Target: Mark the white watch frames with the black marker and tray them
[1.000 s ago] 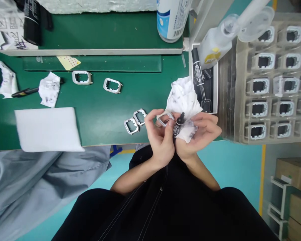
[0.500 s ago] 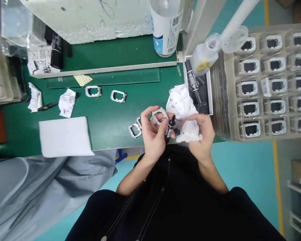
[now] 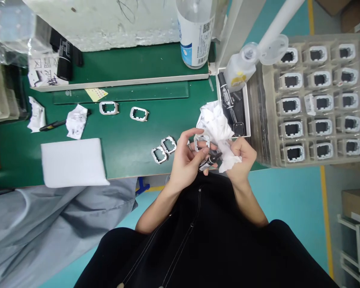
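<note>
My left hand [image 3: 184,162] is closed on a small silver frame part [image 3: 201,142], pinched between thumb and fingers, with a black marker [image 3: 209,161] also lying across its fingers. My right hand [image 3: 242,158] is closed on a crumpled white wipe [image 3: 228,158] stained with ink, right beside the marker tip. Both hands hover over the front edge of the green mat [image 3: 129,132]. Two more silver frames [image 3: 164,149] lie on the mat just left of my left hand.
Two further frames [image 3: 123,111] lie farther back. A white foam pad [image 3: 73,162] lies at left, crumpled wipes [image 3: 76,121] near it. A tray [image 3: 268,120] of several frame parts stands at right, with a squeeze bottle [image 3: 238,68], a marker [image 3: 228,100] and a blue-labelled bottle [image 3: 195,36] behind.
The marker has tipped from upright to lying flat across my left fingers. The frame has turned to face the camera. My right hand has drawn closer with the wipe.
</note>
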`<action>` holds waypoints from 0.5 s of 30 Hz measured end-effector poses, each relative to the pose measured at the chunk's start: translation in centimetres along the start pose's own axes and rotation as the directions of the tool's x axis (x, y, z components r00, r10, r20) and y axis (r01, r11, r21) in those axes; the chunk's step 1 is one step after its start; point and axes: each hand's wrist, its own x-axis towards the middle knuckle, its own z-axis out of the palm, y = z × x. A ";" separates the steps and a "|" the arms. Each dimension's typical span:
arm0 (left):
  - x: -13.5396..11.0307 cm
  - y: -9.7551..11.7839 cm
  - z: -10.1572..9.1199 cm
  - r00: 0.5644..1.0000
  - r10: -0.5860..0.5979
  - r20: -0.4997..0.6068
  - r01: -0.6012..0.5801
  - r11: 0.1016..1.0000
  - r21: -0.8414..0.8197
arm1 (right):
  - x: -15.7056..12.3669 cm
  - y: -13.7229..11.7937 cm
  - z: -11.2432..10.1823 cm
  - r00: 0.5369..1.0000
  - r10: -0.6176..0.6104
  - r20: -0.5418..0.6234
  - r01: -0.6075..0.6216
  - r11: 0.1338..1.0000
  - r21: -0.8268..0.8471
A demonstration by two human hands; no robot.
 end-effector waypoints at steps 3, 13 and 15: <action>0.0 0.1 0.1 1.000 -0.021 0.022 0.021 1.000 -0.011 | 0.0 -0.1 -0.2 0.999 0.033 0.035 -0.032 0.999 -0.014; -0.4 -0.8 -0.3 0.999 -0.013 0.042 0.012 1.000 0.024 | 0.4 0.1 -0.4 0.981 0.158 0.115 -0.153 0.987 -0.046; -0.4 -0.8 -0.1 0.999 0.009 0.037 -0.011 0.999 0.053 | 0.7 -0.2 -0.3 0.979 0.168 0.119 -0.163 0.985 -0.051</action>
